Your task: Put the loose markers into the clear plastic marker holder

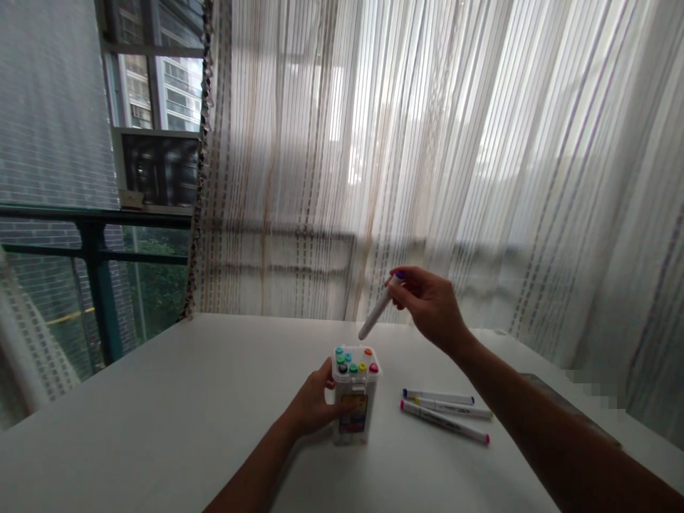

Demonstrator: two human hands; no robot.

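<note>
A clear plastic marker box (354, 406) stands upright on the white table (160, 413), with several markers in it showing coloured caps on top. My left hand (314, 405) grips the box's left side. My right hand (427, 303) is raised above and to the right of the box, pinching a white marker (378, 310) with a purple cap. The marker slants down to the left, and its lower tip hangs just above the box's top.
Three loose markers (446, 413) lie on the table right of the box. A dark flat object (566, 406) lies at the table's right edge. Sheer striped curtains (427, 157) hang behind the table, and a window with a railing is at the left.
</note>
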